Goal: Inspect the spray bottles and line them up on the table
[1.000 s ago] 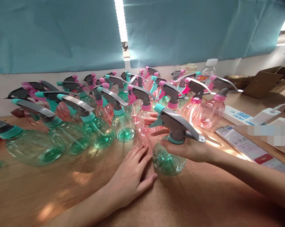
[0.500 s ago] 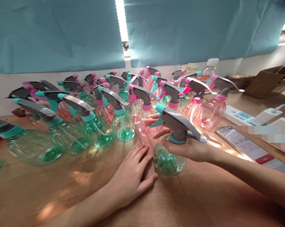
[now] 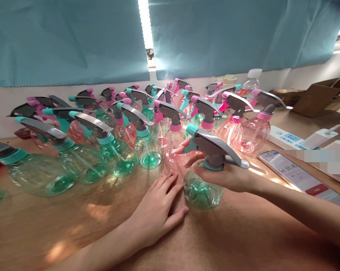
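A green spray bottle (image 3: 204, 188) with a grey trigger head and teal nozzle stands on the wooden table at centre right. My right hand (image 3: 229, 176) is round its neck from the right, the thumb in front and the fingers behind, partly hidden by the trigger head. My left hand (image 3: 158, 209) lies flat on the table just left of that bottle, fingers spread, holding nothing. Behind my hands are several green and pink spray bottles, the nearest a small green one (image 3: 147, 150) and a pink one (image 3: 175, 145).
A phone (image 3: 302, 177) showing a timer lies at the right, beside a white power strip (image 3: 285, 137) with a plugged-in adapter. Cardboard boxes (image 3: 313, 98) stand at the back right. Larger green bottles (image 3: 40, 175) fill the left side.
My right hand and the green bottle in it have shifted very slightly to the right. My left hand has stayed in place.
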{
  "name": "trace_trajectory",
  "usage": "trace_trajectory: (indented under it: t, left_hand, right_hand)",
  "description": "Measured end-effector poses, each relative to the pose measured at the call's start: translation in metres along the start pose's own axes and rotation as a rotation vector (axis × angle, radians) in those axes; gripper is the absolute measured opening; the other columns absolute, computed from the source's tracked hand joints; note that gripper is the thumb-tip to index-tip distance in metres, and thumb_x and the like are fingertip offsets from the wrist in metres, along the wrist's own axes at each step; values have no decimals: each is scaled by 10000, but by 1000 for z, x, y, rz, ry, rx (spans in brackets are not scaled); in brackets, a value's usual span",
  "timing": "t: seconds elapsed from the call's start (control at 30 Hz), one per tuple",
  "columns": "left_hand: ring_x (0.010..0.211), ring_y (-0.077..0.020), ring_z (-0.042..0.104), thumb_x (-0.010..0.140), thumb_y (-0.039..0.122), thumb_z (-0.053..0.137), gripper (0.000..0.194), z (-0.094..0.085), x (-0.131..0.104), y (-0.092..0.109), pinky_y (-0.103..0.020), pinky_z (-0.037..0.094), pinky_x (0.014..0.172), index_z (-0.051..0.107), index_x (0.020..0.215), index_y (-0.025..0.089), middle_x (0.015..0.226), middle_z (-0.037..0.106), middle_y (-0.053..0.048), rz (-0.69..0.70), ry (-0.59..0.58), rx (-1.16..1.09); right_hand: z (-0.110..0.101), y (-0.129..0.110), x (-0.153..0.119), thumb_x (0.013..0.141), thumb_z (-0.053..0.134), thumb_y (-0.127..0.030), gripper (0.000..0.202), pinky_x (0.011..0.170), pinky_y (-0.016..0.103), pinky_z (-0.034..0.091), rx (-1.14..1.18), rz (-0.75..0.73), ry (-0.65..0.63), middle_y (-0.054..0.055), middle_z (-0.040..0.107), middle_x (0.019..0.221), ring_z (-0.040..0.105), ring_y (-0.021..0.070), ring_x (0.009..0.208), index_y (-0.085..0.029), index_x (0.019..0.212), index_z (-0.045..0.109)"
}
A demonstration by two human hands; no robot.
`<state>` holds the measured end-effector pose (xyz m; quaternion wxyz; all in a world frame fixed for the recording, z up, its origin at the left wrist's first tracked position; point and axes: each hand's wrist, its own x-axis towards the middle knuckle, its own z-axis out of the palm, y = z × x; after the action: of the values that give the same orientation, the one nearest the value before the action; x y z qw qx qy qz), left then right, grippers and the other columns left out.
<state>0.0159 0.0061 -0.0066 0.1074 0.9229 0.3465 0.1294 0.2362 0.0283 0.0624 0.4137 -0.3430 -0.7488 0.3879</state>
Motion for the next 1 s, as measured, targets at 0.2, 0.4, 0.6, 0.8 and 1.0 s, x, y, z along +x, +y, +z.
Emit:
trace_trajectory:
  t: [0.2,0.4,0.6,0.8,1.0]
  left_hand:
    - [1408,-320,291,962,443,512,542,0,0,0,-530,283,1132,431,1414,154,1501,386,-171,7,-2,4]
    - [1401,-322,310,963,461,504,551,1,-1,-1,-525,299,1125,423,1421,165,1502,388,-163,7,15,12]
    - [1401,-333,305,971,458,490,559,0,-1,0,-534,300,1120,419,1422,136,1498,386,-186,18,6,27]
    - [1399,-337,308,960,444,518,553,0,0,-1,-543,304,1116,412,1430,172,1506,384,-165,4,15,3]
    - [1409,-327,290,963,438,511,550,0,0,0,-527,281,1138,426,1424,151,1516,369,-163,2,-2,12]
  right_hand:
    - [-2,-1,-3,743,583,-189,238,710,349,556,24,57,31,21,670,920,665,196,812,-263,968,600]
    - [-2,-9,0,726,526,-145,151,507,253,405,-56,-32,46,-16,600,786,503,116,598,-241,837,562]
    - [-5,-5,-4,739,536,-166,147,554,278,430,-95,-29,35,-6,594,749,564,173,709,-247,858,570]
    - [-3,-3,-2,760,568,-166,318,677,328,533,-42,-27,24,17,703,963,654,204,834,-286,1047,633]
    - [2,-3,0,764,522,-144,535,800,398,577,-9,-46,31,42,678,1192,665,254,1055,-328,1264,567]
